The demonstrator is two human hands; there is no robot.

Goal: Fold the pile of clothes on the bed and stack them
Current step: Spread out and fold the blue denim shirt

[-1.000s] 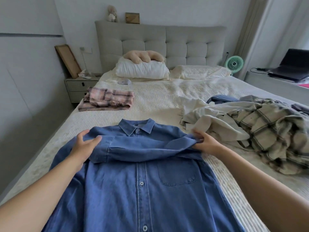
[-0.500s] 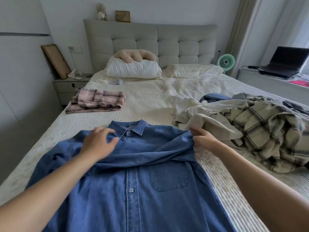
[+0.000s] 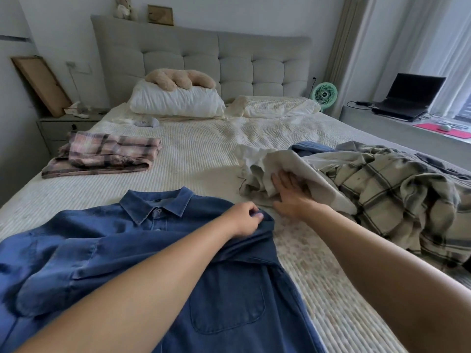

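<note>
A pale ribbed bedspread covers the bed (image 3: 204, 159), with a grey tufted headboard (image 3: 204, 52) at the far end and a laptop (image 3: 407, 98) on the ledge at far right. The blue denim shirt (image 3: 153, 250) lies face up at the near edge, collar pointing away, one sleeve folded across its chest. A second ago each hand held one end of that sleeve; now the left hand (image 3: 244, 220) has crossed over to the shirt's right shoulder, fingers curled and pinching the cloth there. The right hand (image 3: 290, 194) has let go and moved right, and it lies flat, fingers straight, against the cream garment (image 3: 280, 169) at the near-left edge of the unfolded pile (image 3: 382, 189), which takes up the right side of the bed. It looks as if the pile is being pushed back to clear room beside the shirt, so the right side can be folded in next. At far left a folded pink plaid garment (image 3: 107, 154) begins the stack. The shirt is part folded, and most of the pile waits
</note>
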